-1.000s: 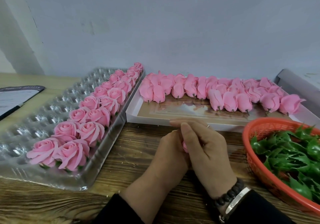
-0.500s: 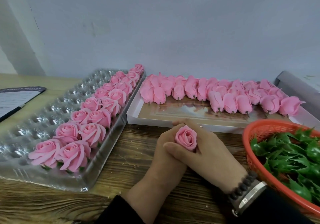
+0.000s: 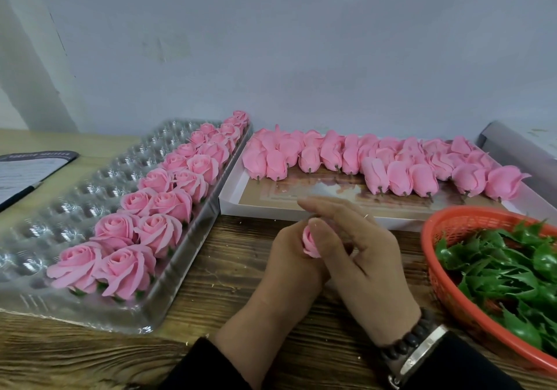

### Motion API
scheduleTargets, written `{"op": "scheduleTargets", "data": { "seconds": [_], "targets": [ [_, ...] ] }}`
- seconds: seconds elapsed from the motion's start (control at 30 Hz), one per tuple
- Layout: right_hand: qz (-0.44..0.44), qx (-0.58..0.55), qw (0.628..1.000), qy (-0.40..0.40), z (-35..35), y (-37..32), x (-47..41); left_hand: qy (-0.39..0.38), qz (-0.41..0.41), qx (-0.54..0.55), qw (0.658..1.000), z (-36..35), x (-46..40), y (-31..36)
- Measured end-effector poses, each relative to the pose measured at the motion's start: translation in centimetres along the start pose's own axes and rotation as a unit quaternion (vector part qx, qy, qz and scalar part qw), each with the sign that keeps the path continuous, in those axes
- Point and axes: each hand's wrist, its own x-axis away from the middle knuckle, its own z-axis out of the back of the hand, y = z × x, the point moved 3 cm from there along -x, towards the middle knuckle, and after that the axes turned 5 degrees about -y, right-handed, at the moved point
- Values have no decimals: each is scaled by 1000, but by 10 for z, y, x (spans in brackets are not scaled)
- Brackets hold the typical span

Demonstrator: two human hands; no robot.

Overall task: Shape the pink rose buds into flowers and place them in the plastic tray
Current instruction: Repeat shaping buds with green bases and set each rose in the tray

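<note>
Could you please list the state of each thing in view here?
Rose bud: held between both hands, partly hidden.
Left hand: grips the bud.
Right hand: thumb presses the bud, fingers extended.
Plastic tray: partly filled, two rows of flowers.
Cardboard tray: holds unshaped buds.
Orange basket: holds green leaves.

One pink rose bud (image 3: pixel 310 240) at frame centre, mostly hidden. Unshaped buds (image 3: pixel 376 163) lie in rows, upper right. Clear plastic tray (image 3: pixel 60 209), left, holds two rows of opened flowers (image 3: pixel 156 209).
</note>
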Motion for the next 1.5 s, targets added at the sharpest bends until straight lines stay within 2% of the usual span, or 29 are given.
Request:
{"op": "scheduleTargets", "data": {
  "seconds": [0.13,0.3,0.5,0.63,0.77,0.9,1.0,1.07,1.17,1.23,1.3,1.37,1.5],
  "targets": [
    [1,46,999,-8,-3,0,1,-25,-17,-14,999,-8,0,4],
    [-108,-5,990,-95,-2,8,-1,-20,-7,29,999,-7,2,1],
    [-148,51,968,-194,1,13,-5,-7,-22,38,999,-4,2,3],
    [-180,46,956,-226,4,20,-4,-19,-29,14,999,-6,1,2],
    [-171,19,965,-196,6,23,-2,-7,7,46,999,-1,1,0],
    [-105,12,991,-77,4,11,-2,-10,45,18,999,-1,2,-1],
    [-39,33,999,-17,-3,-1,0,-27,36,44,998,-9,3,3],
    [-34,55,998,-9,-5,-3,-1,-17,13,1,1000,-10,4,7],
    [-65,43,996,-49,-2,3,-5,-12,16,-51,998,-11,2,8],
    [-68,32,991,-109,1,4,-7,-50,28,-121,991,-10,0,5],
    [-78,39,979,-185,1,5,-7,-77,88,-109,987,-7,1,1],
    [-88,54,967,-233,1,6,-5,-101,115,-99,983,-8,3,2],
    [-124,45,967,-218,6,13,-4,-107,102,-75,986,-5,5,7]
  ]
}}
